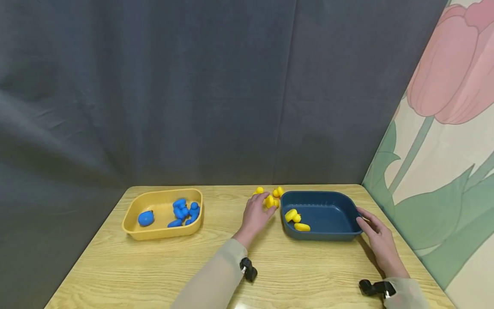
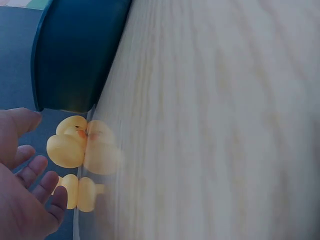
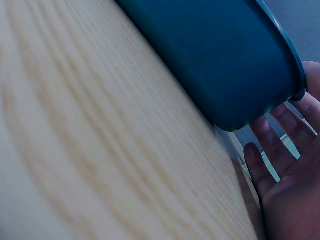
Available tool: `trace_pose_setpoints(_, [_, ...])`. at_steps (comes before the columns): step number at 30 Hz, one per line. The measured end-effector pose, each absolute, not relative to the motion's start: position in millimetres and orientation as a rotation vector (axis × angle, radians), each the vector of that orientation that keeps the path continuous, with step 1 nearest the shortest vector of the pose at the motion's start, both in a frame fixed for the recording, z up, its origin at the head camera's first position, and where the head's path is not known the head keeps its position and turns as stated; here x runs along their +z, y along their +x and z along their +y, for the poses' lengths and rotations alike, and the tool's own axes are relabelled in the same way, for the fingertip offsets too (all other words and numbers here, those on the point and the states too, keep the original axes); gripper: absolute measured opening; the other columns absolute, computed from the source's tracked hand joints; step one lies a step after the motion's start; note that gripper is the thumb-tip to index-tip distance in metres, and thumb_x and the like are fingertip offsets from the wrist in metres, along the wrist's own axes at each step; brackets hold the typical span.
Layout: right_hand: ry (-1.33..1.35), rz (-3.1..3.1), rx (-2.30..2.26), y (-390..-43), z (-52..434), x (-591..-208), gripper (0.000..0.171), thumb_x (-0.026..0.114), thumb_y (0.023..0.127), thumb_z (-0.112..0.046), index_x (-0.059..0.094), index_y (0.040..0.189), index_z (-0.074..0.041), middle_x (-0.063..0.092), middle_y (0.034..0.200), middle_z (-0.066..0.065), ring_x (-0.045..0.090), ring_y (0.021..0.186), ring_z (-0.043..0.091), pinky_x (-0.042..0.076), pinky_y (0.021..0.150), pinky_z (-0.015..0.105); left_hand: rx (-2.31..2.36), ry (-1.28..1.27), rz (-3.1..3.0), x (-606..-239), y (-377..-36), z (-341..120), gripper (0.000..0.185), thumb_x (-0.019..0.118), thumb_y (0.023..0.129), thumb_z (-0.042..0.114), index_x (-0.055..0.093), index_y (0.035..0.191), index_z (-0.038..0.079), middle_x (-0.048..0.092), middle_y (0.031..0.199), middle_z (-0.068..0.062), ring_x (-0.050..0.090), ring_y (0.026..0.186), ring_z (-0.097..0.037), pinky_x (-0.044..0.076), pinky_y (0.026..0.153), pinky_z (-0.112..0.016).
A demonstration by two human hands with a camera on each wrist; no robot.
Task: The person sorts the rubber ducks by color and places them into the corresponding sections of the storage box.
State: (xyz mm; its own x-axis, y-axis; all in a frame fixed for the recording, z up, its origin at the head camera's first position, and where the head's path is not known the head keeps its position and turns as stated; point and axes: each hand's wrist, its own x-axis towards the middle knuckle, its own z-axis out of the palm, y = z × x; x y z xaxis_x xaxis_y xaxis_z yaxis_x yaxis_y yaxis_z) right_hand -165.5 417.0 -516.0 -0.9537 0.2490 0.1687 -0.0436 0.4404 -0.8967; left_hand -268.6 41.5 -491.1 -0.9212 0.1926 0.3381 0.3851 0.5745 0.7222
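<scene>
Three small yellow ducks (image 1: 278, 192) lie on the wooden table by the far left corner of a dark blue tray (image 1: 339, 201). My left hand (image 1: 263, 205) reaches to them with relaxed fingers, its fingertips at the nearest duck (image 1: 270, 201). In the left wrist view the left hand (image 2: 30, 160) is spread beside two ducks (image 2: 67, 147) and holds nothing. Two more yellow ducks (image 1: 291, 214) lie inside the blue tray. My right hand (image 1: 364, 221) rests with straight fingers against the tray's right end; the right wrist view shows its fingers (image 3: 280, 145) beside the tray wall (image 3: 215, 55).
A yellow tray (image 1: 162, 234) with several blue ducks (image 1: 184, 211) stands at the table's left. A dark curtain hangs behind the table and a flowered wall panel (image 1: 444, 128) runs along the right side. Bare wood lies between the trays and along the near edge.
</scene>
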Motion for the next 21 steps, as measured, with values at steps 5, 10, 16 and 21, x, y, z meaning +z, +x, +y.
trace_pose_setpoints(5, [-0.180,-2.416,1.515,-165.5,416.8,-515.1,0.062,0.058,0.116,-0.041,0.046,0.170,-0.012,0.048,0.164,-0.006,0.044,0.125,-0.016,0.038,0.093,0.002,-1.255,-0.468,-2.614,-494.6,-273.2,45.8,0.052,0.083,0.101,0.019,0.068,0.148,0.002,0.066,0.146,-0.019,0.061,0.132,-0.041,0.052,0.113,-0.052])
trace_pose_setpoints(10, [-0.183,-2.414,1.517,-165.7,417.1,-514.7,0.060,0.058,0.116,-0.040,0.046,0.170,-0.017,0.047,0.167,-0.004,0.044,0.126,-0.016,0.038,0.093,0.002,-1.220,-0.462,-2.640,-498.4,-277.4,50.1,0.056,0.085,0.098,0.020,0.068,0.149,0.003,0.066,0.144,-0.020,0.061,0.129,-0.042,0.053,0.110,-0.052])
trace_pose_setpoints(16, [-0.180,-2.412,1.518,-166.3,417.8,-515.2,0.060,0.058,0.116,-0.040,0.047,0.170,-0.015,0.048,0.167,-0.003,0.044,0.125,-0.016,0.038,0.094,0.002,-1.171,-0.458,-2.704,-501.7,-281.8,54.3,0.062,0.088,0.097,0.022,0.065,0.153,0.007,0.064,0.148,-0.020,0.059,0.133,-0.042,0.052,0.111,-0.055])
trace_pose_setpoints(21, [-0.180,-2.415,1.522,-166.5,418.0,-516.1,0.061,0.058,0.116,-0.041,0.046,0.170,-0.013,0.048,0.166,-0.003,0.045,0.126,-0.015,0.038,0.094,0.003,-1.148,-0.452,-2.727,-502.1,-283.4,56.7,0.065,0.088,0.096,0.023,0.064,0.154,0.007,0.059,0.153,-0.019,0.057,0.136,-0.044,0.052,0.110,-0.059])
